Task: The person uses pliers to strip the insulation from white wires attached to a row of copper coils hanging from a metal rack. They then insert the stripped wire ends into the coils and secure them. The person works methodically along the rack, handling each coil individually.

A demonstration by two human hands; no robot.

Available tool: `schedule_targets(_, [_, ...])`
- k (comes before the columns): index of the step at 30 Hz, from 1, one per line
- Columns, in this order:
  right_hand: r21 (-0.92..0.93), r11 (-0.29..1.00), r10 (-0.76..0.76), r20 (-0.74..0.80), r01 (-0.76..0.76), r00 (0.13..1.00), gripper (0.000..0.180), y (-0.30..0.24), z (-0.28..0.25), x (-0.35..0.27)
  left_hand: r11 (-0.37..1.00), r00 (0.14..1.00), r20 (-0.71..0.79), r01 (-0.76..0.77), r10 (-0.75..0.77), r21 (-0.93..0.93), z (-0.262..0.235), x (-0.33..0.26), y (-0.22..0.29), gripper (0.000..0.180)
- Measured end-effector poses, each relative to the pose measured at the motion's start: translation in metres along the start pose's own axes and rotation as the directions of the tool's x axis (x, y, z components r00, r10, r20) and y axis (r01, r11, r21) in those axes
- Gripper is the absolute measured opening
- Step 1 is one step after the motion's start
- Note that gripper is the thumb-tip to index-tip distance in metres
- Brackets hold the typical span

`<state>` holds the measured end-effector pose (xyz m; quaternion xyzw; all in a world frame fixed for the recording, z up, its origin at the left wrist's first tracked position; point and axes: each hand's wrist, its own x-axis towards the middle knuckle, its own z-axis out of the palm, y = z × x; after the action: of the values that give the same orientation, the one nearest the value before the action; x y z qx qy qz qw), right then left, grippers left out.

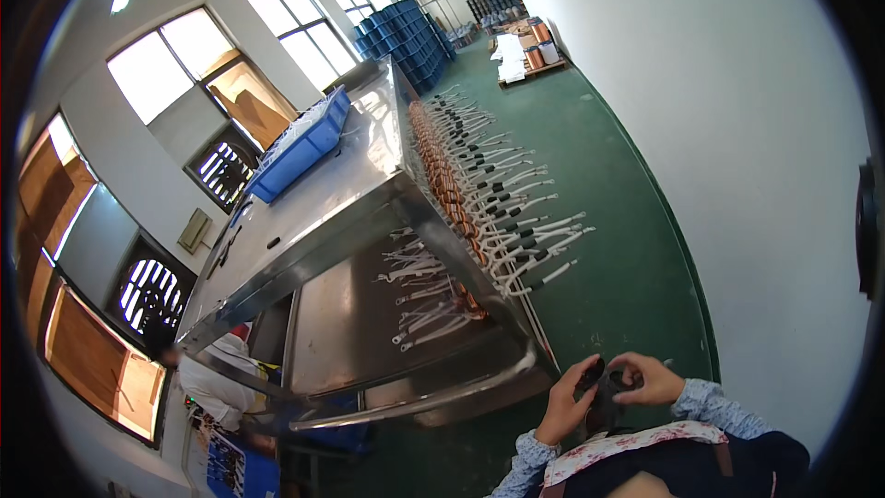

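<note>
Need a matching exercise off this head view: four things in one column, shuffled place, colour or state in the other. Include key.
1. Left hand and right hand
2. Long blue tray
3. Copper-coloured coils
4. Floor

A. On top of the metal table
B. Green
C. Close together, at a dark item
D. In a row along the table's right side

Pairs: 1-C, 2-A, 3-D, 4-B

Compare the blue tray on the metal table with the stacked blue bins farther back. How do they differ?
The tray lies singly on the table; the bins are piled up beyond it. The tray looks low and long; the piled bins look tall. The tray is a brighter blue; the bins are darker. Both are blue.
</note>
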<state>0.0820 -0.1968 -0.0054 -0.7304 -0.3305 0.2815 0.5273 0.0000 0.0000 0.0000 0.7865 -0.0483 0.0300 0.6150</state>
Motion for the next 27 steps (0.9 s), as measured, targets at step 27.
schedule_targets(27, [0.311,0.051,-0.974,0.224,0.949,-0.021,0.030,-0.332,-0.134,0.373,0.971,0.779,-0.606,0.236,-0.159,0.048,0.016,0.189,0.010,0.020])
